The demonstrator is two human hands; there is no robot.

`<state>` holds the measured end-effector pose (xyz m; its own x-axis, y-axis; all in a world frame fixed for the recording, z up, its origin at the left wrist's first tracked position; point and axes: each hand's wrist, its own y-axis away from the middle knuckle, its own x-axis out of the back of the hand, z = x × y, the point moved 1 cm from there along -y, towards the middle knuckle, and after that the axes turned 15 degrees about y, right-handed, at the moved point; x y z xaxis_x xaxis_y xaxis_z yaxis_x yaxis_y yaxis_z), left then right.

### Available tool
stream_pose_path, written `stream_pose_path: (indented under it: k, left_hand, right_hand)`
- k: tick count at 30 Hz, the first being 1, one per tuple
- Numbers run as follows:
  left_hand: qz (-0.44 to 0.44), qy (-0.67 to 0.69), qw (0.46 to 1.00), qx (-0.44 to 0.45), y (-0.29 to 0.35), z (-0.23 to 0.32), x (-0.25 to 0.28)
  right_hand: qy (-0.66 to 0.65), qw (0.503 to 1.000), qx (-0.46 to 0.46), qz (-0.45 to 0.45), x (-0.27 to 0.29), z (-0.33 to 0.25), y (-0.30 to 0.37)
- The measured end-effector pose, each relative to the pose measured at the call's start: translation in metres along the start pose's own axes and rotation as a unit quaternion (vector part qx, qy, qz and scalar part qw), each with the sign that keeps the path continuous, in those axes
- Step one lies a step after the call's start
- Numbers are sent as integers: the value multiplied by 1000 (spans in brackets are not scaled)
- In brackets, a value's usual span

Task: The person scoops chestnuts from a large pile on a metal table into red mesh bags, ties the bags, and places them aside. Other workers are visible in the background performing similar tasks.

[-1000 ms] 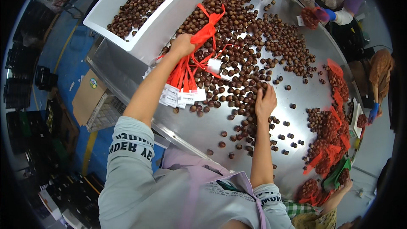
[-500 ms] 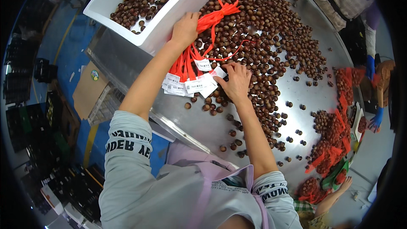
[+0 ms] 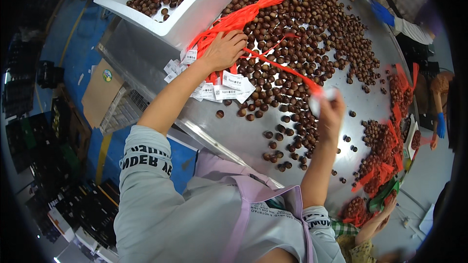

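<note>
My left hand (image 3: 225,50) is closed over a bundle of red mesh bags (image 3: 239,18), its fingers curled across the strands. White tags (image 3: 233,82) fan out from the bundle's near end. A single red mesh bag (image 3: 287,69) runs taut from beside my left hand to my right hand (image 3: 331,112). Blurred by motion, the right hand pinches this bag's white tag (image 3: 317,101). Brown round nuts (image 3: 278,29) lie loose under and around the bags on the metal table (image 3: 234,136).
A white tub (image 3: 168,28) with more nuts stands at the far left. Filled red mesh bags (image 3: 385,151) line the table's right side. Blue-gloved hands of co-workers (image 3: 382,13) show beyond the right edge. A bare hand (image 3: 382,216) reaches in at lower right.
My right hand has moved right from the tags, drawing one red bag out straight by its tag. My left hand has shifted lower and to the right along the bundle.
</note>
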<state>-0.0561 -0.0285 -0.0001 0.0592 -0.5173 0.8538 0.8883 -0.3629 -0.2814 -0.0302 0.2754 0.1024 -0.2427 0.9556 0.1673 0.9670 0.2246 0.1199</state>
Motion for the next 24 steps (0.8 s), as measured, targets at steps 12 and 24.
stream_pose_path:
  k: [12, 24]
  left_hand:
    - [-47, 63, 996, 40, 47, 106, 26]
    - [182, 596, 664, 412, 72, 12, -10]
  right_hand:
    - [-131, 963, 179, 153, 106, -26, 95]
    - [-190, 959, 188, 97, 113, -19, 112]
